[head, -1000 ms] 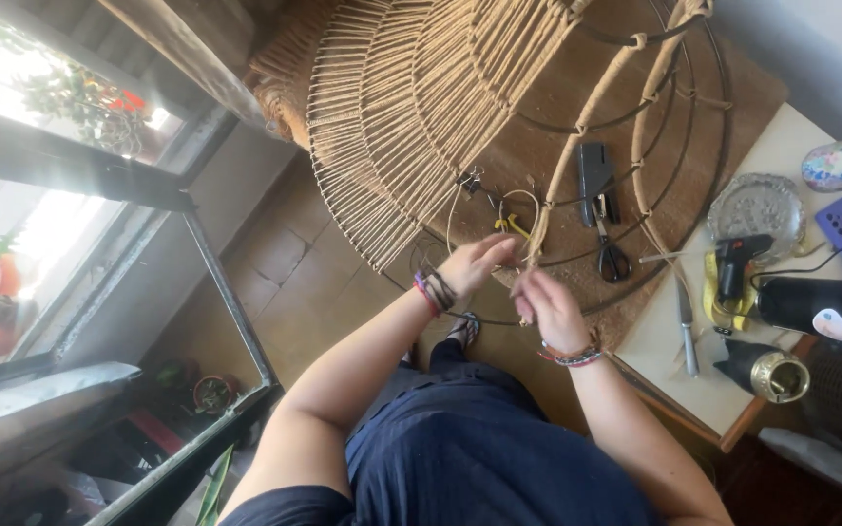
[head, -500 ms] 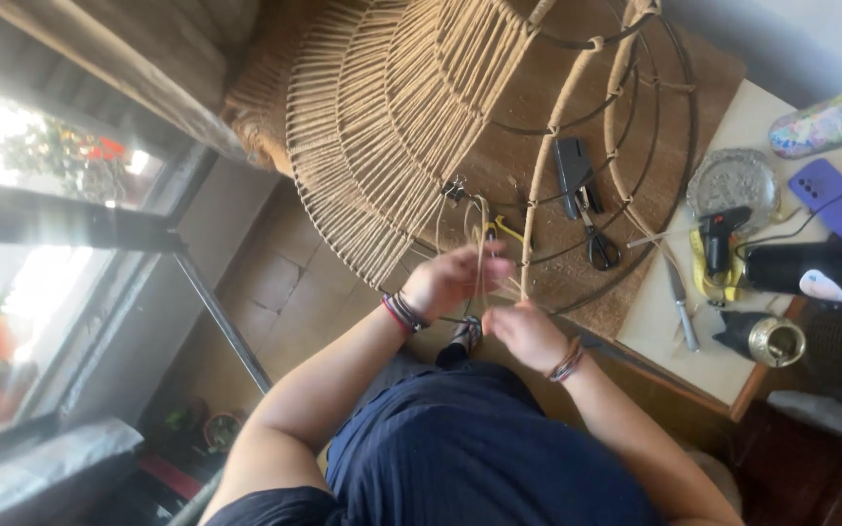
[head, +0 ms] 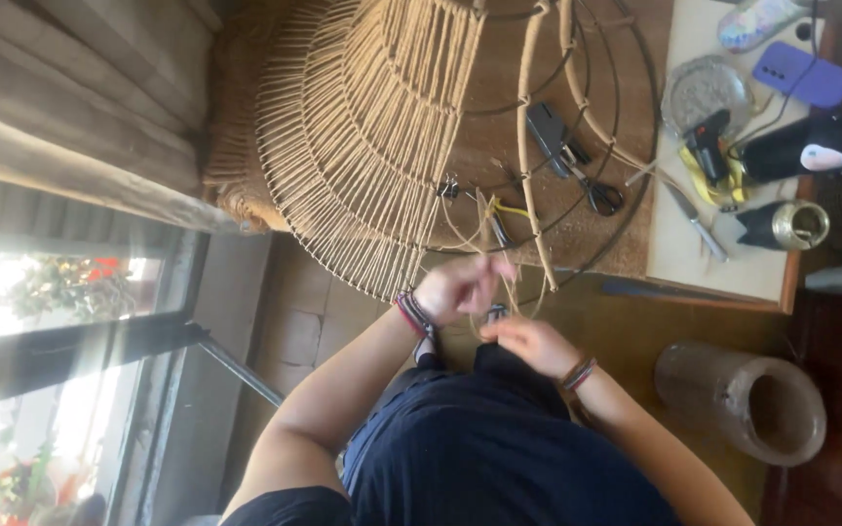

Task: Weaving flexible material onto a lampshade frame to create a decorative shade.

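Left hand (head: 460,289) curled, fingers narrow, pinched on thin tan cord (head: 487,229) just under the wire frame (head: 538,146). Right hand (head: 528,341) close below it, fingers bent in and nearly closed, apparently on the same cord; exact grip blurred, cannot tell more. Bracelets on both wrists. Cord running up from the hands to the frame's lower rim, beside a small black clip (head: 449,187) and a yellow strand.

Frame dome-shaped, hanging over the lap, left half already wrapped in tan cord, right half bare dark rings with a few wound ribs. Seen through the rings: scissors (head: 596,190) lying on a brown surface.

On the pale table (head: 694,263) at the right: round silvery dish (head: 699,88), black-and-yellow glue gun (head: 711,146), purple phone (head: 803,76) near the top edge, a patterned oval case (head: 757,21) beside it, a small brass-coloured open can (head: 799,224) lower down. On the floor, a grey clay pot (head: 743,399) on its side, mouth to the right.
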